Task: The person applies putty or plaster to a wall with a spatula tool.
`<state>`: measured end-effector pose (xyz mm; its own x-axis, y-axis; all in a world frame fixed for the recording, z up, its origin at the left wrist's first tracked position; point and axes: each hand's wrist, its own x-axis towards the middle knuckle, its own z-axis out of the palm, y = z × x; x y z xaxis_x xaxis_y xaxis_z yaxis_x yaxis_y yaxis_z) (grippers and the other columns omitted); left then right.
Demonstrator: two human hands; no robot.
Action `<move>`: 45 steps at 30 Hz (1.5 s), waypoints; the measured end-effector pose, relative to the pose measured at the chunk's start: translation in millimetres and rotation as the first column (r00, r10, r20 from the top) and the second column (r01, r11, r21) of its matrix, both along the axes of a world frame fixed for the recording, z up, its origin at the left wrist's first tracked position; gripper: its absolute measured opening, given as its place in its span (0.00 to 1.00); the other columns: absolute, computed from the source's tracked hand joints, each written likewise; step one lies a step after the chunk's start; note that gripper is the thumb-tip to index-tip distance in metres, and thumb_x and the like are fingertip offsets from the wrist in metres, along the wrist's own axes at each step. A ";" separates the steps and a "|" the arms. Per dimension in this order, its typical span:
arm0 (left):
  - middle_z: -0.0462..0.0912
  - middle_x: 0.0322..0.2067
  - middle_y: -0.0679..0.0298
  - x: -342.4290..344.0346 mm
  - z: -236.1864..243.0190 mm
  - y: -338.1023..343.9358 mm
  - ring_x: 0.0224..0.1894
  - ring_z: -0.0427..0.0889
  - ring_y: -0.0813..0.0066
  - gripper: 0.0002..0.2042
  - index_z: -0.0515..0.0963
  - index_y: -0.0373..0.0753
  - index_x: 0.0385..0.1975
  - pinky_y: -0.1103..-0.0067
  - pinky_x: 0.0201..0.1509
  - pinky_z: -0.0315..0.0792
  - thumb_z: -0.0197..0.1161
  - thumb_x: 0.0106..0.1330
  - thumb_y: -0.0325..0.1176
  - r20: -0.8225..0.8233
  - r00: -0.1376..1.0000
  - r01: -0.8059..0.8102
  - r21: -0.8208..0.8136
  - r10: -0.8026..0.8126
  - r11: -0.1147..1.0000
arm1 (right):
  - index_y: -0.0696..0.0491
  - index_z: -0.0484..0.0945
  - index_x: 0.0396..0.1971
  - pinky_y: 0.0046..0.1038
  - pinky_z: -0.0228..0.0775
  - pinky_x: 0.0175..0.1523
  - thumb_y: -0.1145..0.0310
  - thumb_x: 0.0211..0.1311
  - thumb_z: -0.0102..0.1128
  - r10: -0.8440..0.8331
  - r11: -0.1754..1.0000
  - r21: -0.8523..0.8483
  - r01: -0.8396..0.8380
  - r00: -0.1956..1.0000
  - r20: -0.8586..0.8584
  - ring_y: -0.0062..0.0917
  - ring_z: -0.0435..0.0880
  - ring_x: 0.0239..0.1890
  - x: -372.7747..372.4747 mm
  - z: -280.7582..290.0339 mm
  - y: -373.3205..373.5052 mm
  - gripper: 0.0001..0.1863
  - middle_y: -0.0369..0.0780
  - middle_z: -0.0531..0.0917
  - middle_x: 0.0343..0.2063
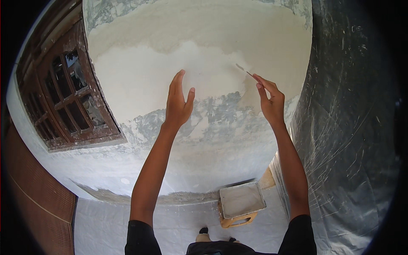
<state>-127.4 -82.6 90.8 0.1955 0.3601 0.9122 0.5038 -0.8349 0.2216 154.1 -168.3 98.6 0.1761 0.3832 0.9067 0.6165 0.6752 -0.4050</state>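
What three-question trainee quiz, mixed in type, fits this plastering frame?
1. True or false: the left hand grips a tool.
2. Which hand holds the thin putty knife against the wall: left or right?
3. Multiple choice: the square tray of plaster rests on A) the window frame, B) a yellow stool, C) the person's knee.

Key
1. False; it is open, flat toward the wall.
2. The right hand.
3. B.
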 end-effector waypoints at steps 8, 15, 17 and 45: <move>0.63 0.69 0.50 -11.2 43.5 57.3 0.73 0.59 0.51 0.29 0.59 0.33 0.69 0.57 0.77 0.52 0.55 0.69 0.31 -0.052 0.998 -0.015 0.326 0.034 0.945 | 0.52 0.81 0.57 0.30 0.76 0.58 0.88 0.62 0.57 -0.351 0.850 0.428 0.307 0.936 0.027 0.32 0.79 0.57 -26.8 9.6 70.7 0.25 0.40 0.84 0.53; 0.68 0.67 0.55 -7.9 38.2 83.0 0.72 0.63 0.56 0.26 0.66 0.33 0.65 0.58 0.76 0.54 0.56 0.66 0.29 -0.007 0.998 -0.053 0.454 0.063 0.889 | 0.52 0.81 0.57 0.35 0.70 0.63 0.83 0.62 0.58 -0.651 0.711 0.455 0.536 0.747 0.138 0.37 0.78 0.58 -40.0 -2.5 103.5 0.23 0.39 0.83 0.56; 0.69 0.67 0.56 -7.8 35.8 87.1 0.72 0.63 0.56 0.26 0.67 0.36 0.65 0.56 0.76 0.53 0.57 0.65 0.28 0.004 0.996 -0.079 0.468 0.087 0.880 | 0.53 0.80 0.57 0.36 0.69 0.60 0.81 0.61 0.61 -0.700 0.675 0.470 0.569 0.695 0.164 0.38 0.79 0.57 -42.5 -1.5 106.1 0.23 0.40 0.83 0.57; 0.65 0.69 0.55 24.8 35.4 83.7 0.74 0.59 0.55 0.27 0.64 0.35 0.66 0.52 0.77 0.46 0.56 0.65 0.29 0.029 0.998 -0.059 0.457 0.051 0.887 | 0.56 0.80 0.45 0.30 0.66 0.47 0.78 0.57 0.64 -0.634 0.763 0.511 0.396 0.611 0.474 0.26 0.83 0.36 -36.9 -14.8 51.9 0.14 0.38 0.86 0.39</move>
<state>-102.6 1.1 126.2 0.1715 -0.0885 0.9812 0.5514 -0.8168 -0.1701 117.2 -116.4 83.8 -0.3623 0.0675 0.9296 0.9216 0.1749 0.3465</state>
